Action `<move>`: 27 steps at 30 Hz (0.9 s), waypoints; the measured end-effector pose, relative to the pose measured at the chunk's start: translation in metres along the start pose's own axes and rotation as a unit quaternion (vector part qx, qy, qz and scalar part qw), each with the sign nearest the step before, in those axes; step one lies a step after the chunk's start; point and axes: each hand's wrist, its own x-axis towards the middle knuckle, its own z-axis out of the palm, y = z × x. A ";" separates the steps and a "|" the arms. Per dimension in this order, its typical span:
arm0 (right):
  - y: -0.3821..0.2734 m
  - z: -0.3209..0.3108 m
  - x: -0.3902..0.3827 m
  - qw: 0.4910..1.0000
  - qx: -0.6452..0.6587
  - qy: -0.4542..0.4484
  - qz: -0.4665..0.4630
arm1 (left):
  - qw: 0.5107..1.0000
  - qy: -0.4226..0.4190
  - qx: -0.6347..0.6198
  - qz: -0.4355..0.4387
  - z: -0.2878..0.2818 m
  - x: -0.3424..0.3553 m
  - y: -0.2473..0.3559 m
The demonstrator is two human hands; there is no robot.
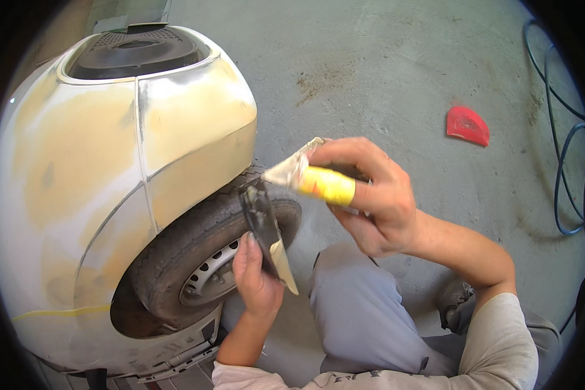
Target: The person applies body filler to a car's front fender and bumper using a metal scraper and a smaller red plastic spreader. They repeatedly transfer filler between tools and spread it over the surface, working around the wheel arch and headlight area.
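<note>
My left hand (257,276) grips a flat black board (259,211) held at a slant, with thick cream-coloured filler (281,263) along its lower part. Just above it, my right hand (377,195) is closed on a putty spreader (289,170) coated with pale filler. Something yellow (328,186) lies along the right thumb; whether it is tape or part of the tool I cannot tell. The spreader's corner is close to the board's top end; contact is unclear. Both tools are in front of a tyre (175,260) under a white car body panel (104,149) with sanded yellowish filler patches.
A red half-round plastic piece (467,125) lies on the grey concrete floor (383,58). Blue hose (558,143) loops at the far right. The panel has a dark opening (136,53) at its far end. My bent knee (354,292) is below my hands.
</note>
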 end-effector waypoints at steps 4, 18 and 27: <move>-0.019 -0.002 -0.006 0.976 0.022 -0.100 -0.190 | 0.937 -0.091 -0.290 -0.174 0.067 0.013 0.008; 0.100 -0.032 -0.010 0.974 -0.118 -0.175 0.085 | 0.988 0.031 -0.047 -0.143 0.039 0.037 0.004; 0.120 0.055 0.105 0.995 -0.050 -0.029 0.083 | 0.950 -0.054 -0.163 -0.260 -0.008 0.071 -0.126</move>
